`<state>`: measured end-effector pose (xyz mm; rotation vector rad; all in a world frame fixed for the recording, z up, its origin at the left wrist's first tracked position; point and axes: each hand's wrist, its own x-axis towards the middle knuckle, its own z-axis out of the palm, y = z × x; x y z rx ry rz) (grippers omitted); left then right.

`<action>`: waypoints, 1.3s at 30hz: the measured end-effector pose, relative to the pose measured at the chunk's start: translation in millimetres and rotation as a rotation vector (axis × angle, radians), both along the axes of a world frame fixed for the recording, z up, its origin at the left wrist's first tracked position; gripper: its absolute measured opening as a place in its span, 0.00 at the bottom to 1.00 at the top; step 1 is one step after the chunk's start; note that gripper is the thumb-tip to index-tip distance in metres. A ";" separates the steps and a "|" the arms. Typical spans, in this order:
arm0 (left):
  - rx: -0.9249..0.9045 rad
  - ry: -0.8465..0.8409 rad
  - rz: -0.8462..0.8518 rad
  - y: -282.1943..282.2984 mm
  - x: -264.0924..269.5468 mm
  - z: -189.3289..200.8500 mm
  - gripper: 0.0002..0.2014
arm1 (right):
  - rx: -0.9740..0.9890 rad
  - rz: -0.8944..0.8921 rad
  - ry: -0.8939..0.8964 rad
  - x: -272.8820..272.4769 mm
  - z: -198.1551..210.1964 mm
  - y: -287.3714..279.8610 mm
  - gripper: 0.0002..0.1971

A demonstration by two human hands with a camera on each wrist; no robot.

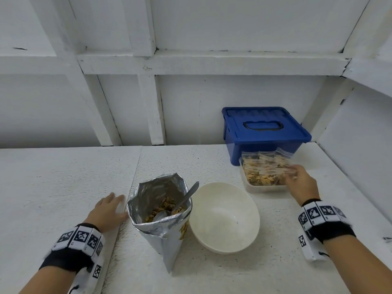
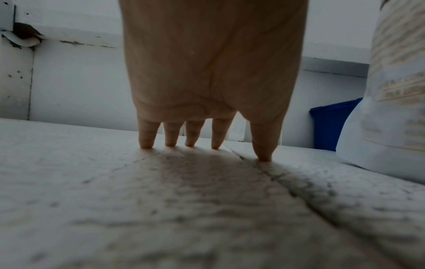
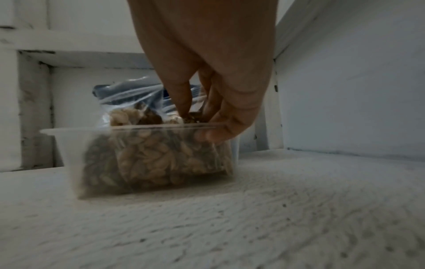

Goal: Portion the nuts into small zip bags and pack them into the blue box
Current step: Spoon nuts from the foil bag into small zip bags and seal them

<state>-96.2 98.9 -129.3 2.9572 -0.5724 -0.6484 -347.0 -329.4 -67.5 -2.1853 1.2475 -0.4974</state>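
Observation:
Several small zip bags of nuts stand in a clear plastic tub in front of the closed blue box. My right hand reaches into the tub's right end and pinches the top of a bag; the fingertips are down among the bags. A foil nut pouch stands open at centre with a metal spoon in it. My left hand rests flat on the table just left of the pouch, fingers straight and touching the surface.
An empty white bowl sits between the pouch and the tub. A white panelled wall runs behind the table, and a side wall closes the right edge near the blue box.

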 end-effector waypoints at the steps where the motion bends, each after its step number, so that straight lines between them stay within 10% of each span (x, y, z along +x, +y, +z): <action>1: 0.000 0.019 -0.011 1.3 3.3 -3.8 0.35 | -0.081 -0.025 0.024 -0.4 2.9 6.2 0.22; 9: -0.085 -0.012 0.045 -5.1 -4.0 0.3 0.29 | -0.244 0.461 -0.094 4.9 29.5 101.8 0.15; 16: -0.135 0.008 0.015 5.9 17.4 -25.6 0.40 | -0.052 0.947 0.669 17.9 0.9 148.8 0.37; 30: -0.057 -0.014 -0.018 4.6 14.7 -19.2 0.29 | -0.228 0.869 0.574 19.7 -13.3 150.7 0.12; 39: -0.269 0.069 0.069 -2.9 -8.5 11.9 0.31 | -0.212 0.656 0.174 10.8 14.8 149.8 0.03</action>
